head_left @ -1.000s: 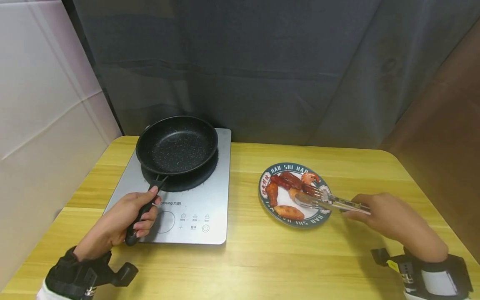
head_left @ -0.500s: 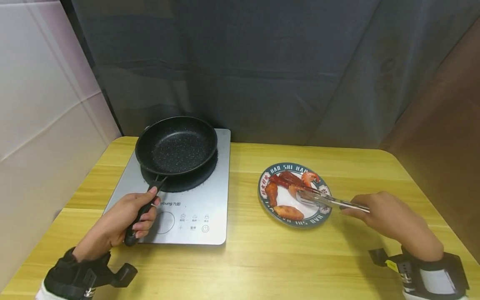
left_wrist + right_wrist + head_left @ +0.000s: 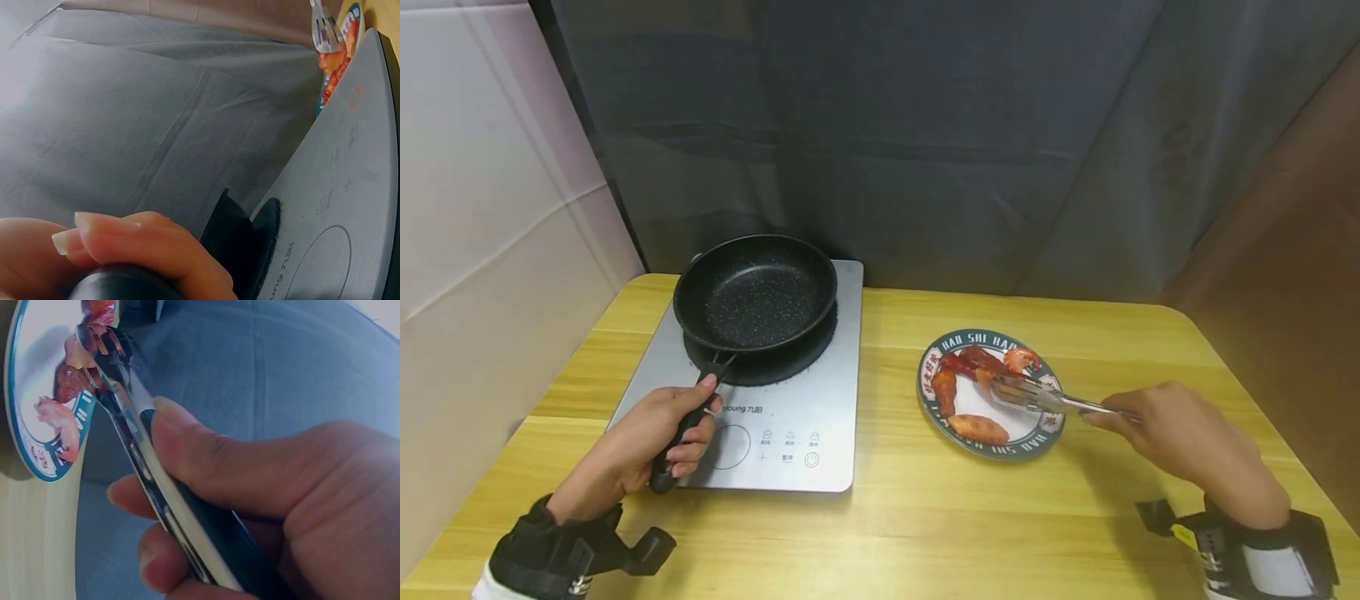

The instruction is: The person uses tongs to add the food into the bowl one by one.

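In the head view my left hand (image 3: 662,425) grips the black handle (image 3: 679,446) of a speckled frying pan (image 3: 756,296). The pan is over the dark round heating zone of a silver induction cooker (image 3: 831,433); I cannot tell whether it touches. My right hand (image 3: 1183,437) holds metal food tongs (image 3: 1086,405), thumb on one side and fingers on the other. Their ends are squeezed around an orange-red piece of food (image 3: 80,353) on a green-rimmed plate (image 3: 1000,450). Around it lie a chicken wing (image 3: 977,428), a shrimp (image 3: 1021,360) and browned meat pieces (image 3: 944,390).
A yellow wooden table (image 3: 895,533) carries the cooker at left and the plate at right. A dark grey cloth (image 3: 925,150) hangs behind, a white panel (image 3: 482,167) stands at left and a brown one (image 3: 1300,250) at right.
The tongs' two arms have come together on the food piece; a second ago they stood apart. My left hand and the pan have stayed in place.
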The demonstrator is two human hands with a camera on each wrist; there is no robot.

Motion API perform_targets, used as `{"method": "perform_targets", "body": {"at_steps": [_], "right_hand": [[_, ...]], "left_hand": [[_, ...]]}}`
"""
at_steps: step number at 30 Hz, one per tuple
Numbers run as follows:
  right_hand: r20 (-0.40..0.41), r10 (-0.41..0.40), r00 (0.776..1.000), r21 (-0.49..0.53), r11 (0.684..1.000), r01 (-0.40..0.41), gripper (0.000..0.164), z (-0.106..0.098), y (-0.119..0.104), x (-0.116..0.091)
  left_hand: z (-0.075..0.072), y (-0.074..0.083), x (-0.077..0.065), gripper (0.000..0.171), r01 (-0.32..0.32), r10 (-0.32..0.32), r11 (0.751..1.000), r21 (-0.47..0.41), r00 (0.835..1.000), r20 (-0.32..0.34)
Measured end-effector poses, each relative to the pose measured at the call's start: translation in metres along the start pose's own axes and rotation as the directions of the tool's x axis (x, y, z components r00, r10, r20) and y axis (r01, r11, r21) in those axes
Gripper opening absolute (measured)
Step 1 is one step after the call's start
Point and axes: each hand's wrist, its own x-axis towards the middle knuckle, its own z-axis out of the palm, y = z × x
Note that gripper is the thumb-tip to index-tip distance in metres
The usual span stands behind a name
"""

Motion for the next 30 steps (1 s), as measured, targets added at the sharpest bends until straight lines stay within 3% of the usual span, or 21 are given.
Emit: {"method": "perform_targets", "body": {"at_steps": [10,14,17,24,30], "right_hand": [[-0.171,-0.097,0.980,0.002,0.995,0.099,0.014,-0.005,-0.008,0.011],[-0.152,-0.094,0.984,0.007,0.995,0.097,0.006,-0.010,-0.018,0.020],[-0.143,-0.105,0.984,0.017,0.994,0.108,0.010,-0.013,-0.025,0.029],[-0.220,-0.214,0.952,0.009,0.975,0.221,0.013,-0.025,-0.039,0.051],[-0.183,-0.265,0.947,0.026,0.961,0.274,0.014,-0.038,-0.058,0.067]], "left_hand": [[-0.001,-0.001,-0.001,0.041,0.007,-0.007,1.000,0.004,1.000,-0.015],[0.000,0.000,-0.001,0.042,0.008,-0.008,1.000,0.015,1.000,-0.027],[0.000,0.000,-0.001,0.041,0.011,-0.011,1.000,0.016,0.999,-0.032],[0.001,0.000,-0.002,0.041,0.009,-0.009,1.000,0.009,0.999,-0.038],[0.002,0.000,-0.001,0.041,0.010,-0.009,1.000,0.023,0.999,-0.052]]}}
